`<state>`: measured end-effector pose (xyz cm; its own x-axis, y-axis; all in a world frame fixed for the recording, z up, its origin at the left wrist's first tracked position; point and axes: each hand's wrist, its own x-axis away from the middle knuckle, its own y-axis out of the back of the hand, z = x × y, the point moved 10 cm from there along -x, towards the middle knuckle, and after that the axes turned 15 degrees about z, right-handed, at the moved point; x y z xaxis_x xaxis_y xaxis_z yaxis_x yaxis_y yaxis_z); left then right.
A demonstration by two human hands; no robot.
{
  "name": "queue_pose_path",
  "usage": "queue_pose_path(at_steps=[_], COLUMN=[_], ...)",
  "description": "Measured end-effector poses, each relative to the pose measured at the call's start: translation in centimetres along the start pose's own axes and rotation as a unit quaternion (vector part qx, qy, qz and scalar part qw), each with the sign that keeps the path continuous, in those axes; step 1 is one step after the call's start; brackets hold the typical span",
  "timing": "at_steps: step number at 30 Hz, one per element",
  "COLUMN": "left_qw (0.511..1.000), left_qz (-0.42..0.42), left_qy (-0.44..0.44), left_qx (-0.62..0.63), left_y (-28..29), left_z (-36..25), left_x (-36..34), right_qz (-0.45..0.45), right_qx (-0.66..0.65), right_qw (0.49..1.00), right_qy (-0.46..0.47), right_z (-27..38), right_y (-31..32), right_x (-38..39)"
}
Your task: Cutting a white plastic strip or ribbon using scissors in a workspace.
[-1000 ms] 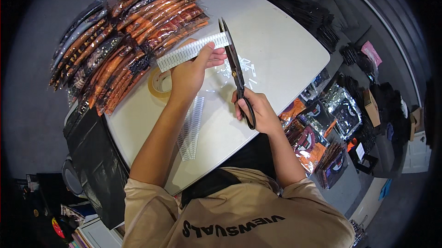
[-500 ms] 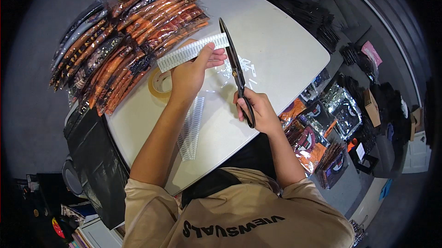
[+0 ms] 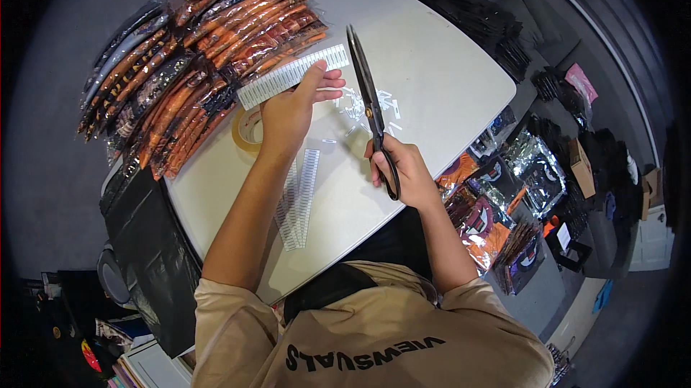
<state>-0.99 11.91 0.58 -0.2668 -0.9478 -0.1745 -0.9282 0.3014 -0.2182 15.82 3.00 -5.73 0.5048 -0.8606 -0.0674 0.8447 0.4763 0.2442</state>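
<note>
My left hand (image 3: 291,111) pinches a long strip of white printed labels (image 3: 288,77) above the table, its thumb on top and its other fingers stretched to the right. My right hand (image 3: 403,170) is wrapped round the handles of black scissors (image 3: 371,100). Their blades point away from me and look closed, a small gap to the right of the strip's end. Beneath and beyond the hands, small cut labels (image 3: 363,109) lie in a loose heap. More label strips (image 3: 306,201) rest by my left forearm, and a roll of tape (image 3: 247,129) lies partly behind that arm.
Bagged orange and black garments (image 3: 245,35) are stacked high along the left edge of the white table (image 3: 439,57). More bagged garments (image 3: 497,208) lie to the right below the tabletop. Black folded items (image 3: 468,21) are piled beyond its far right edge.
My left hand and the strip have moved left and slightly down, away from the scissors. The scissor blades, which met the strip's end before, now stand apart from it.
</note>
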Motion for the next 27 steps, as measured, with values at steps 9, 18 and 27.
queue_pose_path(at_steps=[9,18,27], left_qw=[1.000,1.000,1.000], left_qz=[-0.027,-0.004,0.002], left_qy=[-0.009,-0.025,-0.013], left_qx=[0.007,0.005,-0.021], left_y=[0.7,0.0,-0.4], left_z=[-0.7,-0.9,-0.7], left_x=[0.1,0.0,0.2], right_qz=[0.018,0.024,0.026], right_qx=[0.027,0.027,0.031], right_qw=[0.999,0.999,0.998], right_qy=[0.040,0.041,0.042], right_z=[0.6,0.4,0.6], right_y=[-0.6,-0.7,-0.7], right_x=[-0.1,0.0,0.0])
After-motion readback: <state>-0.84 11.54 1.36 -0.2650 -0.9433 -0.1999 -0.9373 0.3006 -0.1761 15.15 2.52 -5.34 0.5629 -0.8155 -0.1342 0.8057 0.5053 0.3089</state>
